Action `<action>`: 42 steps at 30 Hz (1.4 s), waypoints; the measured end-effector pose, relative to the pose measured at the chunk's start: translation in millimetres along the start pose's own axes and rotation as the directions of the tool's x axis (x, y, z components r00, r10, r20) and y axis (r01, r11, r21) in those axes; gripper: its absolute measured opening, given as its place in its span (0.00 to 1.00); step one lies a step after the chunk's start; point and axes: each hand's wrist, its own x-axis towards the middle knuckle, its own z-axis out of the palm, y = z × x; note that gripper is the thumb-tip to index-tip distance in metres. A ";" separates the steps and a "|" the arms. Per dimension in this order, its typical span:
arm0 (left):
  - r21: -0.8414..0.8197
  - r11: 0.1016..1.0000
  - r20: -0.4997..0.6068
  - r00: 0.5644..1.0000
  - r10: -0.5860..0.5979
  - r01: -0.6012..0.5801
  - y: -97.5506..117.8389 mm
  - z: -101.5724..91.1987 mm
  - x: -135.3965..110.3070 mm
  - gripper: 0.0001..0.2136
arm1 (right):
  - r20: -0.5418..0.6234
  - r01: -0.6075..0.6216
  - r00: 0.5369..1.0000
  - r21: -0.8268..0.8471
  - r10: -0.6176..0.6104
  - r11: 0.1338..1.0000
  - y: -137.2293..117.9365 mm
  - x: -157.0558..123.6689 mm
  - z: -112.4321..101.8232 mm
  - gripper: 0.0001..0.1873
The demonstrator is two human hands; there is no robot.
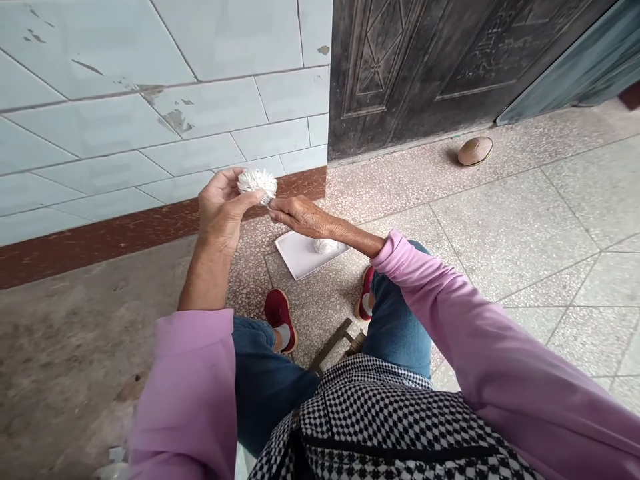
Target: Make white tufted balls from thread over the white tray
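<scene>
My left hand [221,212] is closed on a white flower [256,184] with many thin petals, fingers behind it and thumb across its front. It is held up in front of the tiled wall. At the flower's lower right side, my right hand [303,217] pinches its base, where the fingers hide the detail. Below my right wrist, a shallow white tray [297,257] lies on the floor. Another white flower-like piece [324,246] rests in it, partly covered by the forearm.
A tiled wall [210,107] with a brown base strip stands ahead, beside a dark carved door [400,60]. A brown ball-like object [475,151] lies on the speckled floor near the door. Between my legs shows part of a wooden stool [331,347].
</scene>
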 end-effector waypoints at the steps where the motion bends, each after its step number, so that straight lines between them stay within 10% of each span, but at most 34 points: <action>1: 0.038 0.999 -0.020 1.000 0.021 -0.020 -2.5 -0.6 2.1 0.31 | 0.015 0.018 1.000 0.001 -0.018 1.000 -3.3 -1.4 0.8 0.23; 9: 0.175 0.982 0.117 0.989 -0.090 0.069 3.8 0.0 -6.5 0.31 | -0.230 0.069 0.973 0.193 -0.023 0.979 -11.5 -3.0 -28.3 0.32; 17: -0.126 0.989 0.416 0.909 -0.023 0.082 17.0 18.7 -21.4 0.29 | -0.335 -0.016 0.937 0.253 0.103 0.967 9.0 -0.2 -42.5 0.37; 27: -0.243 0.970 0.115 0.993 0.015 0.013 -11.2 21.4 0.7 0.29 | -0.094 -0.063 0.993 0.055 0.068 0.997 0.6 -16.6 -12.5 0.23; 33: -0.041 0.997 -0.085 0.994 0.061 -0.065 -25.7 11.2 16.2 0.30 | 0.007 0.009 1.000 0.056 -0.009 0.998 -3.8 -12.1 -10.6 0.23; 42: -0.073 0.988 0.302 0.947 -0.109 0.137 -2.9 25.7 -13.7 0.29 | -0.339 0.104 0.941 0.233 -0.020 0.967 26.5 4.8 -55.5 0.33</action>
